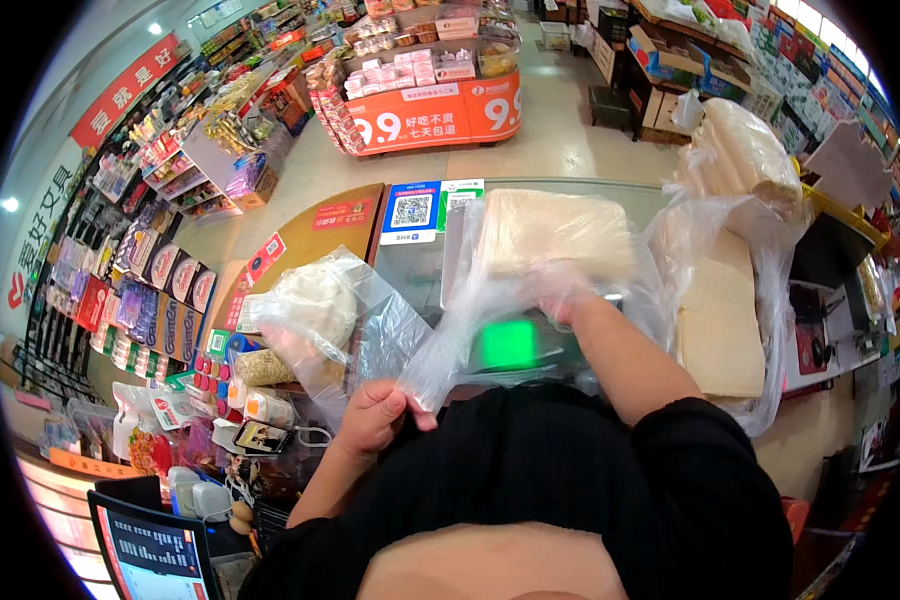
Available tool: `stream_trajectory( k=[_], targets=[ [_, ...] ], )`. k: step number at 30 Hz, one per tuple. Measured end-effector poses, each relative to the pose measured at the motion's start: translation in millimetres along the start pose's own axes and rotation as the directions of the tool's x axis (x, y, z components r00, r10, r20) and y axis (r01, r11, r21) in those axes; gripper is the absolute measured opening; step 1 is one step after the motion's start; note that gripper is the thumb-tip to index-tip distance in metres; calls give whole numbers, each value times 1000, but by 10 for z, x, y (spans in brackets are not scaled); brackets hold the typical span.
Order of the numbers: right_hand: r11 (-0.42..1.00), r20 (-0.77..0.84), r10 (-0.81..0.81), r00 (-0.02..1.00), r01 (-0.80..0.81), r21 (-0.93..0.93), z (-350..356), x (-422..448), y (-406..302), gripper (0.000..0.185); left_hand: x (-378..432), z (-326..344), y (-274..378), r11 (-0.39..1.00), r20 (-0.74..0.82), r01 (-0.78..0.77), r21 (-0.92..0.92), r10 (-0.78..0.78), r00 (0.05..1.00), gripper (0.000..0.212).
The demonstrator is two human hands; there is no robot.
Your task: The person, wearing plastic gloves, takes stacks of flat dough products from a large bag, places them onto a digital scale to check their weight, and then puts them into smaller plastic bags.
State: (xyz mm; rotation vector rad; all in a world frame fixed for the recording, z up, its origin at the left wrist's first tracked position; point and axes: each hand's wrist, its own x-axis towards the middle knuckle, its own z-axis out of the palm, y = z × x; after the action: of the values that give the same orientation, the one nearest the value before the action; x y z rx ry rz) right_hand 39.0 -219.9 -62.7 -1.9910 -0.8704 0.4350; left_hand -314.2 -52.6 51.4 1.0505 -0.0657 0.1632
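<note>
My left hand (379, 416) grips the gathered end of a clear plastic bag (450, 349) close to my body. Inside that bag, a stack of beige sheets, which look like dried tofu (555, 232), lies on the counter. My right hand (562, 296) is blurred at the near edge of the stack, against the plastic; its fingers are partly hidden. A square green light (508, 345) shows below it, through the bag. To the right, an open plastic bag (776, 322) holds more beige sheets (720, 322). On the left sits a bag with pale round wrappers or flatbreads (315, 304).
Payment code cards (411, 212) lie at the glass counter's (570, 184) far side. A bulky bag of beige sheets (750, 150) stands at the far right. A phone (262, 436), small bottles (210, 379) and a monitor (154, 555) crowd the left. Beyond is an orange display stand (435, 116).
</note>
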Motion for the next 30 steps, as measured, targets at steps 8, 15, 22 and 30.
stream_trajectory(
  k=[8,15,22,30],
  targets=[
    [586,-86,534,841,-294,755,-479,-1502,-336,50,549,50,422,953,318,-168,253,82,945,16],
    [982,-559,186,808,-178,69,-532,-2486,-153,60,2332,894,378,270,655,-758,594,385,650,16],
    [868,-629,268,730,100,486,-659,-2638,-683,77,3380,706,-1419,-184,351,-405,896,-266,898,48],
    [955,-486,-232,843,101,-280,-1331,-2362,-1127,96,2574,404,-1121,720,528,-175,672,-299,795,40]
  ],
)
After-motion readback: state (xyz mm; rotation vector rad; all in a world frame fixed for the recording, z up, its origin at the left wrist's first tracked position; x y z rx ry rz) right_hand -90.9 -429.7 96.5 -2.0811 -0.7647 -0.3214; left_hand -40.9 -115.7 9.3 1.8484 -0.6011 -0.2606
